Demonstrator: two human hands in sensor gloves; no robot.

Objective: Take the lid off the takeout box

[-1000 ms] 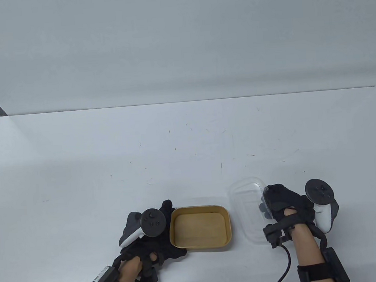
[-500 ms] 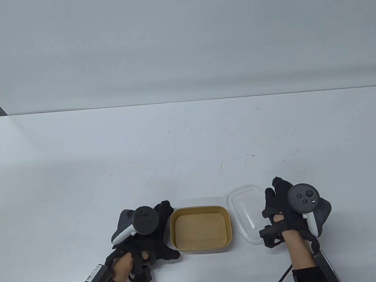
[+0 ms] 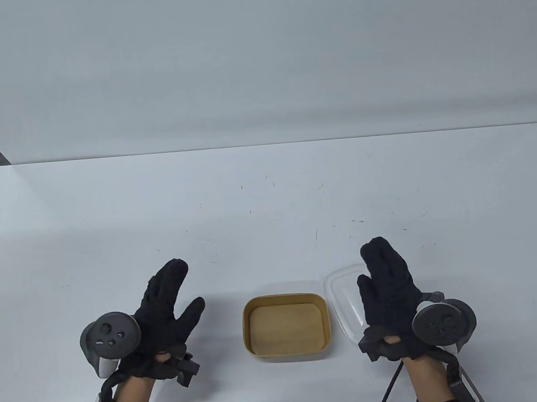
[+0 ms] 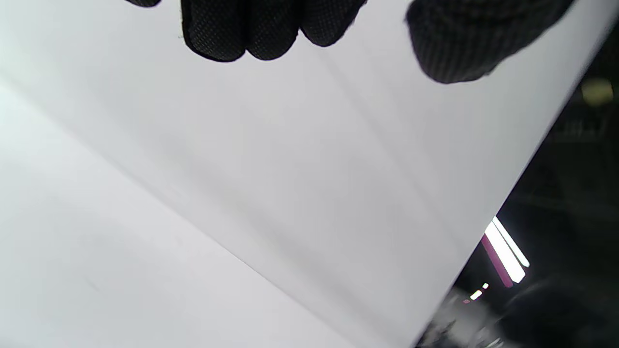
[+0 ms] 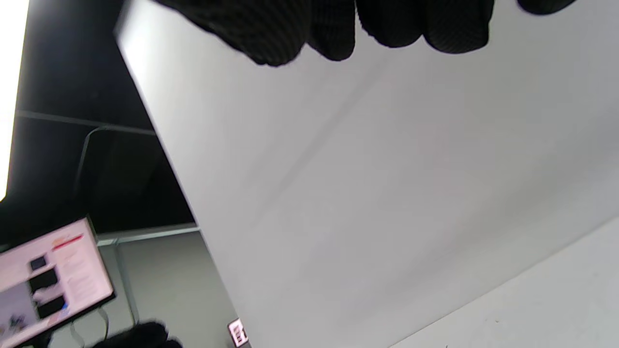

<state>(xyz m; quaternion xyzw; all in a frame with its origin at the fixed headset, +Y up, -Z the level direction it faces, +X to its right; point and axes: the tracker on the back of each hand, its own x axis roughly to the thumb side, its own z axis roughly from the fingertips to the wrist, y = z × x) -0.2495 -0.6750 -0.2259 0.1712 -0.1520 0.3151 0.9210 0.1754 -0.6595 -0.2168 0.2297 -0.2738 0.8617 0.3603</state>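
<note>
While the clear lid [image 3: 346, 304] lies just right of the takeout box [image 3: 286, 325], light and flexible, best taken by its rim, both my grips spread wide, empty.

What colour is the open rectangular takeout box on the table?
The rectangular takeout box is tan-brown, kraft-like, inside and on its rim; the table view shows it best.

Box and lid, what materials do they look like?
Takeout box: matte tan-brown, opaque, likely kraft paper or fibre pulp, though coated plastic is possible. Lid: clear glossy thin plastic; the table shows through it, and its rim catches light.
</note>
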